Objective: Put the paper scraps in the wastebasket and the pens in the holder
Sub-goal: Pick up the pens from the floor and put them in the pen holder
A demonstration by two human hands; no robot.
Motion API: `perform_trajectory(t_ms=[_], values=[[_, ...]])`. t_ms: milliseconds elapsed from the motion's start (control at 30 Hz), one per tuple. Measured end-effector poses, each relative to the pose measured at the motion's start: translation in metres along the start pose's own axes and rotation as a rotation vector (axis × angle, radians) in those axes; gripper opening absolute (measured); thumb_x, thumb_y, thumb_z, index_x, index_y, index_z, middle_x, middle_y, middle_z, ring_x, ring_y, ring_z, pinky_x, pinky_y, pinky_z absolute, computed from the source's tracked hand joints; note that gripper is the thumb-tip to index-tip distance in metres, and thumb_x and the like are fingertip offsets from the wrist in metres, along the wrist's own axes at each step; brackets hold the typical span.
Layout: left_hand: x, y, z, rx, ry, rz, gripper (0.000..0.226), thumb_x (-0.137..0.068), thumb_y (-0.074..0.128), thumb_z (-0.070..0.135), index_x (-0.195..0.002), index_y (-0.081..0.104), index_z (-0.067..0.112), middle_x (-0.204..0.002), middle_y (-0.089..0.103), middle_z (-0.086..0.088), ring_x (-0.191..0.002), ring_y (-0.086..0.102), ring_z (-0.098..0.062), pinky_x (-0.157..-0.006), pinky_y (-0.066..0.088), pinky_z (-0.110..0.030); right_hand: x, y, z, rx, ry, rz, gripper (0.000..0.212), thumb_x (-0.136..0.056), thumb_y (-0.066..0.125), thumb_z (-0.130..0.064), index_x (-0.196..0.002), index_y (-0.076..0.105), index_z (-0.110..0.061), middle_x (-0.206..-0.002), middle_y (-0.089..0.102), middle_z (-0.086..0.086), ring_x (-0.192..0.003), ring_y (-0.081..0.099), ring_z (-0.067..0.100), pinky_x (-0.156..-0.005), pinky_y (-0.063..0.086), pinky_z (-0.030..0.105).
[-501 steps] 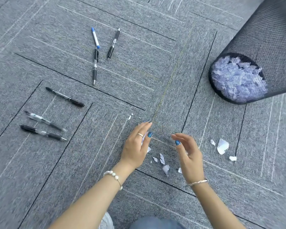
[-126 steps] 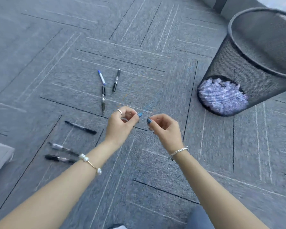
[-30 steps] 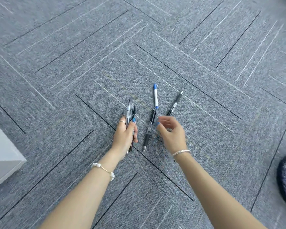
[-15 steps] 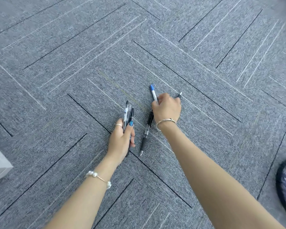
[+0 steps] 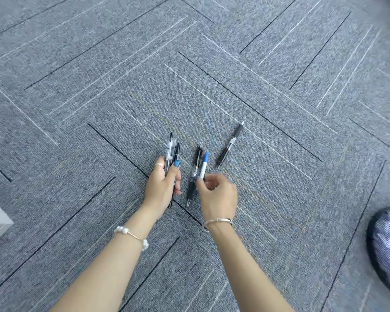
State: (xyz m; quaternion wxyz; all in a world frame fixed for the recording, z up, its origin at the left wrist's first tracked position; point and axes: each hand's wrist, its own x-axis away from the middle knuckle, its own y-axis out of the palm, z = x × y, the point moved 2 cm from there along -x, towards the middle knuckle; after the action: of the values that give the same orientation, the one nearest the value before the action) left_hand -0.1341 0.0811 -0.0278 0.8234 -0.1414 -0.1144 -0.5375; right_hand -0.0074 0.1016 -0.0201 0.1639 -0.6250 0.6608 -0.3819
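I see the left hand (image 5: 163, 188) clamped on a bundle of pens (image 5: 172, 152), while the right hand (image 5: 218, 194) pinches a blue-capped pen (image 5: 204, 165) just above a black pen (image 5: 194, 176) lying on the grey carpet (image 5: 279, 86); another black pen (image 5: 230, 146) lies nearby, and the mesh wastebasket (image 5: 387, 244) shows at the right edge.

You are looking at a grey carpet (image 5: 279, 199) flecked with lighter thread and crossed by thin black and white lines running at angles. Your left hand (image 5: 161, 188) shows a blue-painted thumbnail and a silver ring, and grips a bundle of black and clear pens (image 5: 172, 152). Your right hand (image 5: 217, 195) pinches a white pen with a blue cap (image 5: 204, 165). A black pen with a clear barrel (image 5: 195, 174) lies beside it, and another black pen with a white tip (image 5: 230, 145) lies apart. The pearl bracelet (image 5: 132, 236) is white, the bangle (image 5: 216, 221) silver, and the mesh wastebasket (image 5: 387, 244) black with pale contents.
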Motion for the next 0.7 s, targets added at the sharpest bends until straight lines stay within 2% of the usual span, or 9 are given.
perform_trajectory(t_ms=[100, 200, 333, 400, 500, 600, 700], values=[[0.000, 0.000, -0.001, 0.007, 0.008, -0.004, 0.012, -0.094, 0.041, 0.014, -0.085, 0.046, 0.019, -0.063, 0.050, 0.001, -0.045, 0.046, -0.007, -0.046, 0.046, -0.028, -0.002, 0.001, -0.001, -0.018, -0.011, 0.027, 0.015, -0.075, 0.065, -0.043, -0.075, 0.056, -0.031, -0.064, 0.056, -0.017, -0.083, 0.059, 0.019, -0.067, 0.052, 0.037], [0.000, -0.001, -0.002, -0.002, 0.001, -0.016, 0.011, -0.095, 0.041, 0.015, -0.085, 0.046, 0.019, -0.065, 0.051, 0.000, -0.047, 0.047, -0.007, -0.047, 0.047, -0.027, -0.022, -0.011, -0.001, -0.045, 0.013, 0.114, 0.023, -0.079, 0.061, -0.044, -0.094, 0.053, -0.029, -0.076, 0.058, -0.011, -0.081, 0.058, 0.017, -0.068, 0.051, 0.039], [0.001, -0.001, 0.000, 0.019, -0.012, -0.024, 0.008, -0.095, 0.042, 0.015, -0.088, 0.047, 0.018, -0.065, 0.051, 0.001, -0.048, 0.047, -0.006, -0.047, 0.046, -0.024, -0.056, -0.021, -0.011, -0.056, 0.126, 0.086, 0.046, -0.082, 0.062, -0.036, -0.120, 0.042, -0.020, -0.071, 0.058, -0.003, -0.072, 0.060, 0.017, -0.066, 0.053, 0.035], [0.001, -0.002, 0.000, 0.029, -0.014, -0.034, 0.006, -0.095, 0.042, 0.016, -0.092, 0.047, 0.017, -0.066, 0.051, 0.001, -0.048, 0.047, -0.006, -0.047, 0.047, -0.023, -0.063, -0.024, -0.018, 0.008, 0.121, 0.047, 0.035, -0.085, 0.060, -0.028, -0.115, 0.047, -0.016, -0.068, 0.056, -0.006, -0.063, 0.057, 0.011, -0.057, 0.048, 0.027], [0.001, -0.002, -0.001, 0.031, -0.014, -0.040, 0.005, -0.095, 0.042, 0.016, -0.094, 0.047, 0.017, -0.066, 0.051, 0.001, -0.048, 0.048, -0.005, -0.048, 0.047, -0.023, -0.057, -0.029, -0.020, 0.011, 0.118, -0.023, 0.023, -0.083, 0.063, -0.023, -0.103, 0.055, -0.015, -0.077, 0.060, -0.005, -0.058, 0.055, 0.007, -0.048, 0.041, 0.021], [0.001, -0.002, 0.000, 0.036, -0.011, -0.035, 0.007, -0.094, 0.042, 0.016, -0.090, 0.047, 0.019, -0.065, 0.051, 0.001, -0.048, 0.048, -0.006, -0.048, 0.047, -0.025, -0.031, -0.027, -0.010, -0.053, 0.132, -0.086, 0.026, -0.080, 0.066, -0.019, -0.103, 0.056, -0.016, -0.072, 0.061, -0.004, -0.056, 0.056, 0.007, -0.059, 0.053, 0.028], [0.001, -0.002, 0.000, 0.032, -0.009, -0.030, 0.008, -0.094, 0.042, 0.017, -0.088, 0.047, 0.019, -0.064, 0.051, 0.002, -0.048, 0.048, -0.006, -0.050, 0.048, -0.027, -0.001, -0.024, 0.001, -0.065, 0.097, -0.129, 0.029, -0.079, 0.067, -0.017, -0.104, 0.054, -0.020, -0.064, 0.060, -0.005, -0.056, 0.056, 0.007, -0.067, 0.055, 0.033]])
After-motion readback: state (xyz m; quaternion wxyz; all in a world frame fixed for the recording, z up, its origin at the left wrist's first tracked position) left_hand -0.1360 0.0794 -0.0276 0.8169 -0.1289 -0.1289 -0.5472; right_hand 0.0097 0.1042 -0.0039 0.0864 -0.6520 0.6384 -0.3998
